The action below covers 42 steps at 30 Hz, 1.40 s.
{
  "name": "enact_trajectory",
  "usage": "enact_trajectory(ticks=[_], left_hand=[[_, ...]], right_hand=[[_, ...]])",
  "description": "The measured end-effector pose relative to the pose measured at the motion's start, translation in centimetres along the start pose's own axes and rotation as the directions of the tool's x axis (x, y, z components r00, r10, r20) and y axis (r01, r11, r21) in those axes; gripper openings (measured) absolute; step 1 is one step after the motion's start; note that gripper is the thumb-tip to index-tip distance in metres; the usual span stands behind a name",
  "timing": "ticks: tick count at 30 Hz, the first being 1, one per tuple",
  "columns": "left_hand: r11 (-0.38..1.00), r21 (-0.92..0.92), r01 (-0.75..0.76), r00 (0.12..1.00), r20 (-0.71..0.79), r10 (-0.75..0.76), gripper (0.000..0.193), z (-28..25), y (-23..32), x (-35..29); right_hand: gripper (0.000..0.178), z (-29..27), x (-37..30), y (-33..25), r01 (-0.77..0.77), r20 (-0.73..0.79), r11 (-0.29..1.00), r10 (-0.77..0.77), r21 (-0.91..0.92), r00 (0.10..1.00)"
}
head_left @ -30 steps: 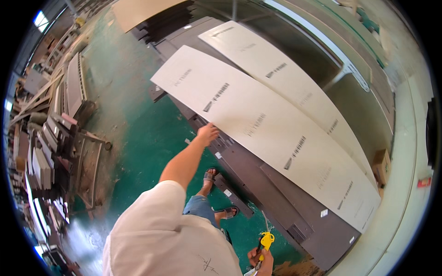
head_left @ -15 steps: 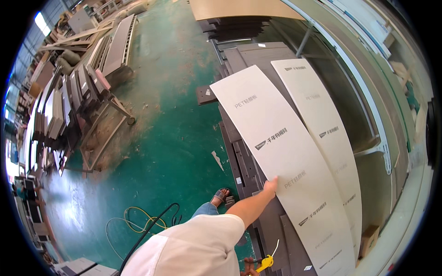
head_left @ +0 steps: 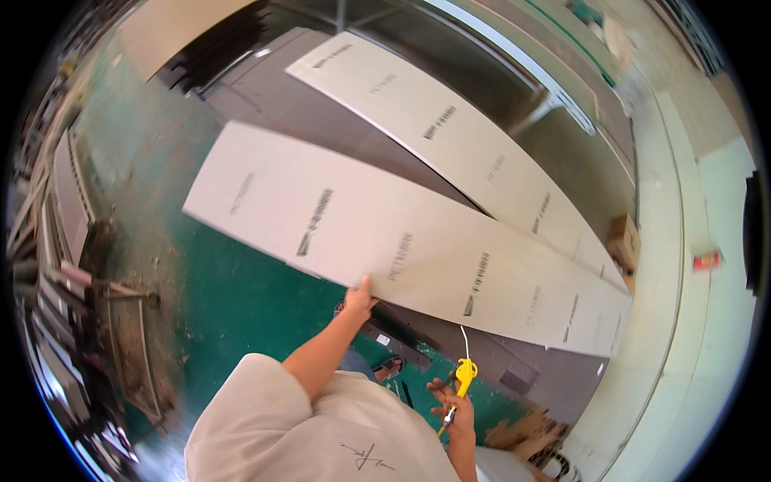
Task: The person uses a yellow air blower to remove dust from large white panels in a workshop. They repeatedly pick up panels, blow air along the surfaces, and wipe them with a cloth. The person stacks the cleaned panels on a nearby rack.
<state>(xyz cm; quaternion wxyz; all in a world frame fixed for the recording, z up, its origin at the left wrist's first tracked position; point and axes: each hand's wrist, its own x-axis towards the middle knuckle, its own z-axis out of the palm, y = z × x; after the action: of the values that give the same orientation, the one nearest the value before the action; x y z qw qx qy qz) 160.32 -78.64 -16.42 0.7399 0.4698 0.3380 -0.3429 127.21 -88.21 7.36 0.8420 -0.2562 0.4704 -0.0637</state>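
Head view: left hand (head_left: 359,296) grips the near long edge of the front panel (head_left: 385,241), fingers curled under, on the grey bench (head_left: 514,365). Right hand (head_left: 451,402) pinches a yellow tool (head_left: 464,373). Long, thin and bendy, it probably needs a mid-edge hold.

Two boards (head_left: 418,249) side by side

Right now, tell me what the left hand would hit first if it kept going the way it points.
The left hand already touches the near edge of the front white panel, so it meets that panel at once; depth beyond is unclear.
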Motion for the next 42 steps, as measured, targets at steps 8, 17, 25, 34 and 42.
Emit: enact_trajectory(ticks=[8, 17, 25, 34, 42], left_hand=[[0.981, 0.007, 0.196, 0.975, -0.110, -0.194, 0.068, -14.3, 2.1, -4.5], [0.996, -0.070, 0.061, 0.953, -0.293, -0.079, 0.077, -23.6, 5.5, -5.3], [0.984, -0.178, -0.012, 0.936, -0.349, -0.052, 0.077, -25.0, 6.3, -4.5], [0.950, -0.305, 0.071, 0.975, -0.181, -0.131, 0.065, -18.2, -0.7, -6.4], [0.945, -0.289, 0.157, 0.987, 0.080, -0.139, 0.048, -23.2, 1.3, -11.6]], right_hand=[[0.052, -2.2, 3.6, -2.7, 0.030, -0.134, 0.973, -0.062, -0.231, 0.989], [0.022, -5.1, 22.7, -14.0, -0.018, -0.119, 0.180, -0.571, -0.984, 0.812], [0.038, -2.3, 37.0, -24.4, -0.038, 0.223, -0.406, -0.577, -0.913, 0.785], [0.063, -4.3, 39.1, -28.4, -0.291, -0.151, -0.377, -0.359, -0.879, 0.921], [0.050, -7.9, 32.3, -23.3, -0.082, 0.042, -0.286, -0.403, -0.955, 0.914]])
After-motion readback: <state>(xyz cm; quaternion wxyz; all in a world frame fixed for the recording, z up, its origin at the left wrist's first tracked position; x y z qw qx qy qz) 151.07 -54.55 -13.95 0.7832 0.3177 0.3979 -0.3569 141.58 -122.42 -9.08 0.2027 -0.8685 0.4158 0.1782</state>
